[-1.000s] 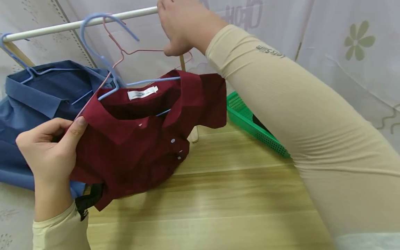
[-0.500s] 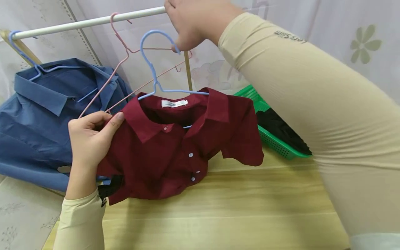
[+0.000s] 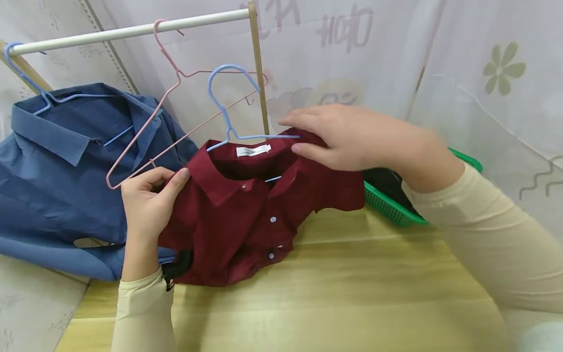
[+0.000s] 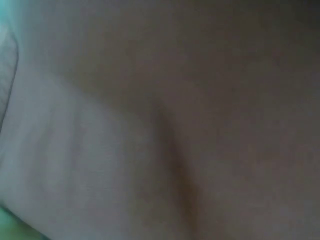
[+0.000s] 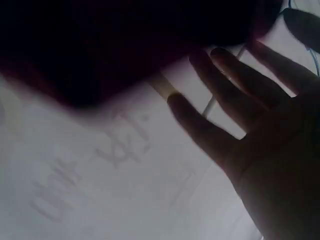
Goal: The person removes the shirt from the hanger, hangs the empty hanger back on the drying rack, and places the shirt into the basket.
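A dark red short-sleeved shirt with a white neck label hangs on a light blue hanger, whose hook is free in the air below the rail. My left hand pinches the shirt at its left shoulder, thumb on top near the collar. At the opposite shoulder, my right hand reaches over the collar with fingers extended, its thumb by the hanger's arm. The right wrist view shows those fingers spread beside the dark cloth. Only blurred, close surfaces fill the left wrist view.
A white rail on wooden posts carries a bare pink hanger and a blue shirt on a blue hanger. At the right, a green basket holds black cloth, partly behind the right arm. Below lies a wood-grain table.
My right hand has left the rail and come down to the red shirt's right shoulder. The left hand has carried the shirt and its hanger rightward, away from the rail.
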The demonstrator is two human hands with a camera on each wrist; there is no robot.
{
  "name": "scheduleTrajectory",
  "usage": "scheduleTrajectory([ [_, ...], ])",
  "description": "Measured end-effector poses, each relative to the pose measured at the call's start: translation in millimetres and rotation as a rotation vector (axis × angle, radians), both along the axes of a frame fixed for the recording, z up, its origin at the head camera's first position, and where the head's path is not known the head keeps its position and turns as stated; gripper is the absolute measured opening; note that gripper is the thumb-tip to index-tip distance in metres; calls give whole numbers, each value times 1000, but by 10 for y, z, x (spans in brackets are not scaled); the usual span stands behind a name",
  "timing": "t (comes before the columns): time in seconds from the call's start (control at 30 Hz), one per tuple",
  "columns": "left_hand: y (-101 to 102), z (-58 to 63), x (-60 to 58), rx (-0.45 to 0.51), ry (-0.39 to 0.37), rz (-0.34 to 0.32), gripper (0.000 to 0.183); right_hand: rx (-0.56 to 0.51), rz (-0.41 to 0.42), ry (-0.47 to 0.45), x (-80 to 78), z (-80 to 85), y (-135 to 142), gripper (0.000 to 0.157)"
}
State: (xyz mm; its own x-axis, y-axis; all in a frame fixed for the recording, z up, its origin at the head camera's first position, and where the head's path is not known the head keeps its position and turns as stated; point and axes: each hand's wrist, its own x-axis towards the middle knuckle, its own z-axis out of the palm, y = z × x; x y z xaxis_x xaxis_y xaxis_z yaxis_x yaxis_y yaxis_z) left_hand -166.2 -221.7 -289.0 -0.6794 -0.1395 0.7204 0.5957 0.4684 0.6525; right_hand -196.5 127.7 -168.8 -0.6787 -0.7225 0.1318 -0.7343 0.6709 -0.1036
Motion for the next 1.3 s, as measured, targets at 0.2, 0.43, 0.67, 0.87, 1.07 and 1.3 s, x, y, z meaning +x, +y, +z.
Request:
scheduleTrajectory([
  [0.2, 383, 130, -154, 4, 43, -79, 21, -411, -97, 159, 160, -440, 499, 42],
  [0.43, 914, 368, -304, -26, 215, -193, 19, -694, -252, 461, 253, -427, 889, 27],
  [0.67, 996, 376, -318, -93, 263, -169, 22, -847, -365, 531, 391, -588, 826, 19],
  [0.87, 826, 276, -187, -167, 121, -72, 16, -865, -377, 402, 387, -812, 590, 18],
  [1.07, 687, -62, 2, -33, 1, -77, 11, -781, -380, 338, 428, -1014, 469, 18],
  [1.3, 578, -468, 56, 50, -176, -97, 10, -691, -381, 171, 431, -1383, 446, 20],
])
